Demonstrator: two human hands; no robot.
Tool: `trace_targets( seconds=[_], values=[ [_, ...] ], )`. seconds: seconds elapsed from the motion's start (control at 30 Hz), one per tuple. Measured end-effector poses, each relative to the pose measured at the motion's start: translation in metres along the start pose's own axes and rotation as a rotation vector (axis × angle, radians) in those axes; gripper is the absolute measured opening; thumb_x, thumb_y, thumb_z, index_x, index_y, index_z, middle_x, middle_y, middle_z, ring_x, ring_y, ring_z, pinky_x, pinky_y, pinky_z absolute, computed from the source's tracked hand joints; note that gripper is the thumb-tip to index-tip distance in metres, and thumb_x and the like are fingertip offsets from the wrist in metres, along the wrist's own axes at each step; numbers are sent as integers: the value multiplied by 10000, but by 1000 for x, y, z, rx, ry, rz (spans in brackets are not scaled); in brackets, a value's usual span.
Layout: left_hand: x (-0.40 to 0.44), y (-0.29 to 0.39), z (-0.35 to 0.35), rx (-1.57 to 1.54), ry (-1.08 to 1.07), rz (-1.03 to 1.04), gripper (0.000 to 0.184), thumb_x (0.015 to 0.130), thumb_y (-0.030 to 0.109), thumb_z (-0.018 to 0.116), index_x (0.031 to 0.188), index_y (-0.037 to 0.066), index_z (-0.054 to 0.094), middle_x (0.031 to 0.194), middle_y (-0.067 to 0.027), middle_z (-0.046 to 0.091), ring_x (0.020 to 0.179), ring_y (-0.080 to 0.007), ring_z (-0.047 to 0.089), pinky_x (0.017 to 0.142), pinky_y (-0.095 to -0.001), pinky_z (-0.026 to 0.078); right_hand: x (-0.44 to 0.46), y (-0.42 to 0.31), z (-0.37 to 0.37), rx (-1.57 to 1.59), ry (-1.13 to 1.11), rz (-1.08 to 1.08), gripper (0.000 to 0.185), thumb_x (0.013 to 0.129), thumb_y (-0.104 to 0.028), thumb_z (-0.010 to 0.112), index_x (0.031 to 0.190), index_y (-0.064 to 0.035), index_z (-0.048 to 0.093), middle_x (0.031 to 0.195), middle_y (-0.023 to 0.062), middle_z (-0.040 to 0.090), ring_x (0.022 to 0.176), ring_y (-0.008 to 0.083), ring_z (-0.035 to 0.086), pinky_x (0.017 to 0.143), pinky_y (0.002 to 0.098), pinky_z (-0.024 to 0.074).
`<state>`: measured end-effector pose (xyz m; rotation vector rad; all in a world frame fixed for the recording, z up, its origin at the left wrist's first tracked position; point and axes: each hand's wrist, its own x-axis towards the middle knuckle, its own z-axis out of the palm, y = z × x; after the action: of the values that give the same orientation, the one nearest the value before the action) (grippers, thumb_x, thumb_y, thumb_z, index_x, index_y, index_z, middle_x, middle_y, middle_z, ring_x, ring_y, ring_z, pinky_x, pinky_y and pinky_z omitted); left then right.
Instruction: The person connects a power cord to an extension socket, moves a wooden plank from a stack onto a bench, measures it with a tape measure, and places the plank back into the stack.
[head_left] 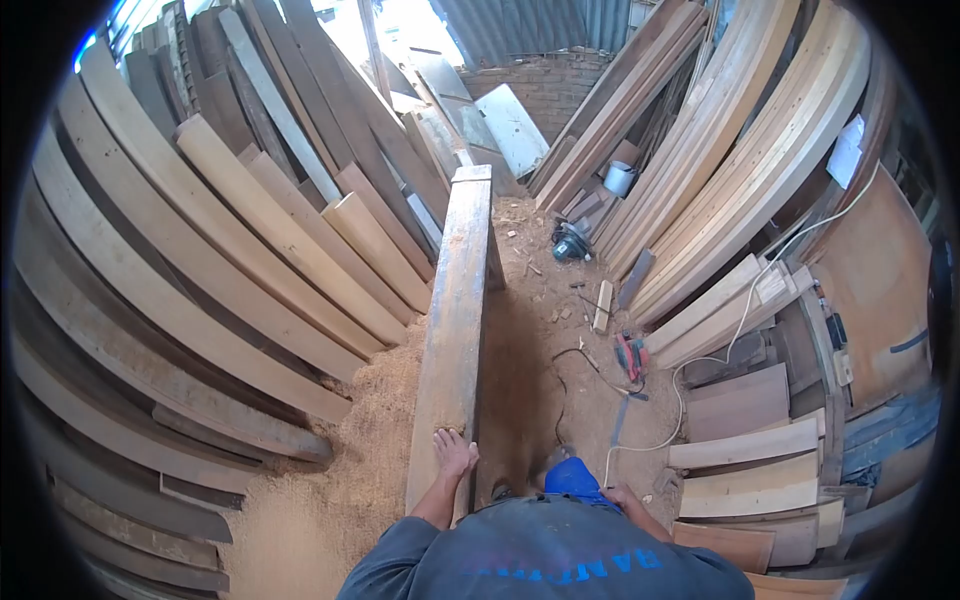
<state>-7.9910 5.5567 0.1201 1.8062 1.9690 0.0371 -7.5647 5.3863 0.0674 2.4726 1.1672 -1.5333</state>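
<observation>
My left hand (456, 453) lies on the near part of a long, thick wooden beam (455, 320), its fingers stretched out and slightly apart. The beam runs away from me, raised above the ground, its top worn and patchy. On the other side, my right hand (622, 497) is low by my body, its fingers curled and partly hidden. Beside it is a blue thing (572, 478) whose kind I cannot make out. A pale cable (677, 400) runs down to the right hand; whether the fingers grip it is unclear.
Long boards (200, 260) lean along the left, and more planks (740, 150) along the right. Sawdust (375, 430) covers the ground left of the beam. On the right floor lie a red power tool (631, 357), a dark circular saw (571, 243) and a wood offcut (603, 306).
</observation>
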Motion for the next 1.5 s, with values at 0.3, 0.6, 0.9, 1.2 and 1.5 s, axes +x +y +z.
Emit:
trace_targets(
  seconds=[0.3, 0.6, 0.9, 1.2, 1.5],
  values=[
    [52, 24, -27, 7, -110, -223, 857, 840, 455, 480, 1419, -72, 131, 1461, -345, 62, 1375, -471, 23, 1116, -526, 60, 183, -19, -25, -365, -344, -183, 618, 799, -544, 473, 1235, -115, 557, 1285, 170, 523, 1194, 310, 497, 998, 408, 379],
    [142, 67, -14, 71, -247, -815, 882, 799, 496, 542, 1414, -23, 179, 1430, -357, 125, 1335, -514, 102, 1076, -541, 193, 138, -225, -186, 158, -49, -157, 367, 794, -372, 576, 718, -16, 618, 559, 87, 583, 448, 208, 536, 444, 366, 427],
    [257, 153, -55, -367, -178, 32, 501, 862, 362, 508, 1190, -12, 558, 1225, -235, 547, 1188, -299, 506, 1002, -352, 381, 142, -202, -194, 328, 52, 0, 372, 786, -359, 622, 686, -2, 600, 592, 107, 583, 466, 210, 540, 448, 352, 432],
    [334, 304, 7, -485, -1016, 439, 510, 915, 356, 509, 1285, 8, 459, 1140, -162, 588, 1036, -269, 573, 904, -355, 442, 122, -264, -249, 512, 105, 13, 418, 749, -348, 643, 939, 23, 608, 764, 196, 636, 761, 310, 630, 694, 396, 494],
    [382, 400, -71, -1094, -1802, -221, 633, 906, 560, 408, 1309, 71, 391, 1283, -170, 489, 1110, -342, 520, 947, -510, 409, 160, -397, -288, 324, 236, -352, 570, 719, -351, 684, 1151, -24, 507, 1072, 207, 611, 1018, 357, 587, 861, 425, 471]
  ],
)
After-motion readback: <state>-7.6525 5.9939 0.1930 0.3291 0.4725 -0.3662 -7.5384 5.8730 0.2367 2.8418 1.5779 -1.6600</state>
